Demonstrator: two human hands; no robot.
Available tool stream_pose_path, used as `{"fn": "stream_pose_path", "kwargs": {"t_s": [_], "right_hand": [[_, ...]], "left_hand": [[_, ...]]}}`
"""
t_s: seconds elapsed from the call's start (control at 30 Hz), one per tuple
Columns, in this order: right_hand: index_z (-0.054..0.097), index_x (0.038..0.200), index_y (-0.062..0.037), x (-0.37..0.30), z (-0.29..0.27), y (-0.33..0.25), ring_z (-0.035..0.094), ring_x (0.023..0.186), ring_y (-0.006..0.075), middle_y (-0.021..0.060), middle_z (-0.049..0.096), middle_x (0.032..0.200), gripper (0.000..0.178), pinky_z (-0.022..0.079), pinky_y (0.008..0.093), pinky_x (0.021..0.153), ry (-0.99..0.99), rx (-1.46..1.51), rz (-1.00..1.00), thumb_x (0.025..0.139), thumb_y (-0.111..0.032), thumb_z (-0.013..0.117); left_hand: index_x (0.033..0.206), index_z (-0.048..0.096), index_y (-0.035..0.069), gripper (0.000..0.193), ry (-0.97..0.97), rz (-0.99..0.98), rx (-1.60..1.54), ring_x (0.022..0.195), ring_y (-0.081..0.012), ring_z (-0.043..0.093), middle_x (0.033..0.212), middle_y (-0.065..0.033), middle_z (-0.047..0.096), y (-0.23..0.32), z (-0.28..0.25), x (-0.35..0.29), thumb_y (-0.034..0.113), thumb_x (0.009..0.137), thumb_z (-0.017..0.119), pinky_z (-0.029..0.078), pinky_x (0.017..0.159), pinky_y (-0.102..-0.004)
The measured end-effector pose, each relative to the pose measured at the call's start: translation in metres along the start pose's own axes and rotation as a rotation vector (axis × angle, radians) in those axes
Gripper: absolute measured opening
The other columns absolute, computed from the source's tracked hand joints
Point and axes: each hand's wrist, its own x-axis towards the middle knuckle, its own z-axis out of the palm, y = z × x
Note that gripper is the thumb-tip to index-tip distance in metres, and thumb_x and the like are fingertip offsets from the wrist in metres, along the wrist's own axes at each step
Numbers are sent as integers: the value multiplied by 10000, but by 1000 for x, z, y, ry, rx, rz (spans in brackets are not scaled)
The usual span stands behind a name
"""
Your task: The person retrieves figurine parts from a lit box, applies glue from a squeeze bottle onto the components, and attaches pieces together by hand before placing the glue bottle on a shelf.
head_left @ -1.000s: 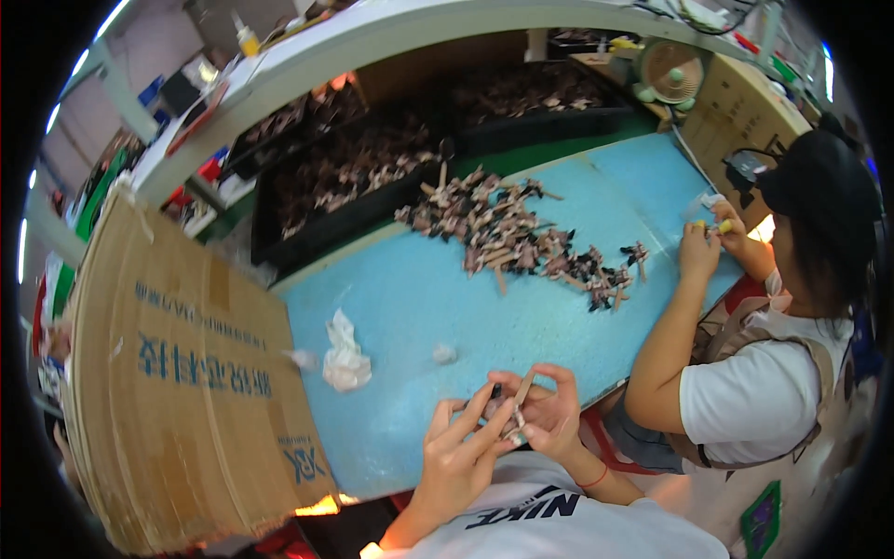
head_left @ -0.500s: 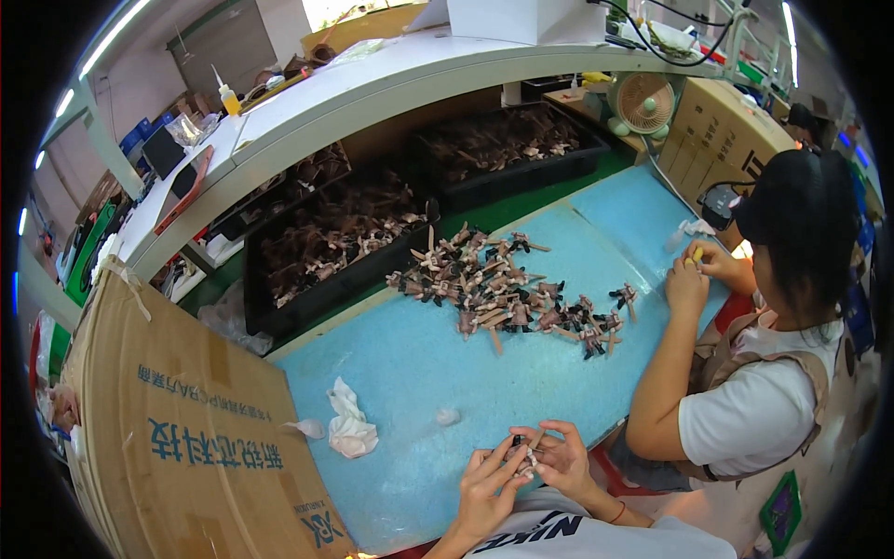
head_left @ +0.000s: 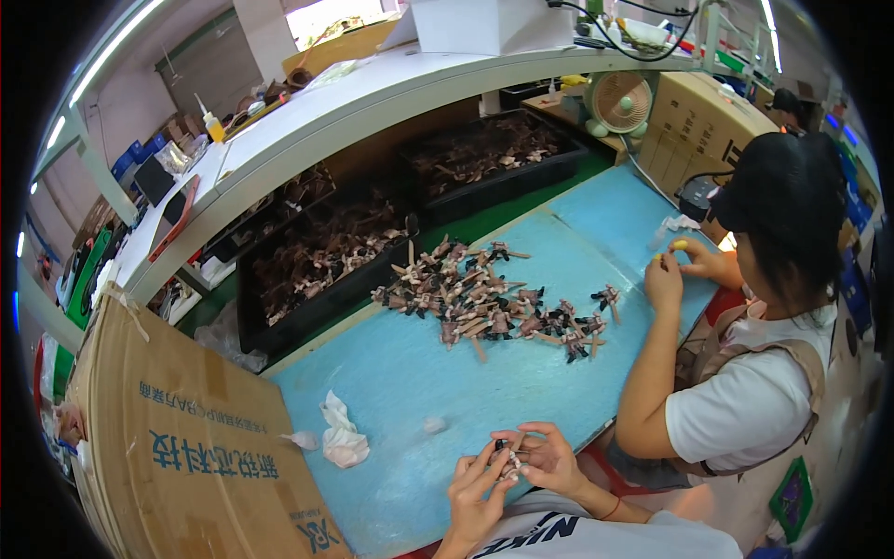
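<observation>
Blue work mat [head_left: 410, 391] now fills more of the view than a second ago, w/ the head cam pulled back and the hands lower in frame; the work itself looks unchanged. Cardboard carton [head_left: 177, 438] at 8 o'clock, matte, creased. Black trays [head_left: 326, 270] at 11, heaped w/ brown parts. Co-worker [head_left: 754, 373] at 3, pinching something yellow. Loose pile of brown figurine pieces [head_left: 484, 303] at centre, spiky, glossy plastic. Crumpled white wipe [head_left: 343, 443] at 7. At 6, left hand [head_left: 480, 484] and right hand [head_left: 549, 461] meet, fingertips clamped together on one small dark piece [head_left: 510, 458].
</observation>
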Motion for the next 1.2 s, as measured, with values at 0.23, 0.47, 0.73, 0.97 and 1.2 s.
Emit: {"fn": "stream_pose_path", "kwargs": {"t_s": [0.23,0.47,0.73,0.97,1.2], "right_hand": [[258,1260,-57,-7,-9,-8,464,1113,277,285,369,1270,543,398,395,926,8,0,-57,794,25,524],[255,1255,-55,1,-16,-10,464,1117,284,275,367,1278,547,399,398,929,-48,17,-70,786,46,519],[238,1245,-57,14,-17,-5,490,1074,293,319,377,1239,552,434,389,884,-34,-65,-68,786,20,536],[253,1248,-42,19,-15,-9,453,1128,307,297,374,1252,537,419,403,919,-25,-20,-37,791,29,524],[252,1249,-48,21,-14,-9,462,1117,307,304,373,1249,542,428,397,910,-36,-26,-27,793,24,535]], "left_hand": [[1027,637,30,398,-28,39,6,761,-244,529,1071,-175,591,5,12,3,34,632,688,460,694,-309],[1030,636,32,399,-1,52,30,762,-247,530,1069,-176,591,8,13,9,37,635,689,460,695,-311],[1046,632,53,411,24,22,45,759,-243,529,1090,-173,580,8,9,16,50,641,697,461,688,-311],[1075,618,64,424,5,39,24,745,-240,519,1120,-164,568,4,8,21,52,657,693,456,678,-311],[1093,607,66,432,21,31,25,732,-243,514,1125,-167,565,0,8,19,57,668,688,456,673,-315]]}}
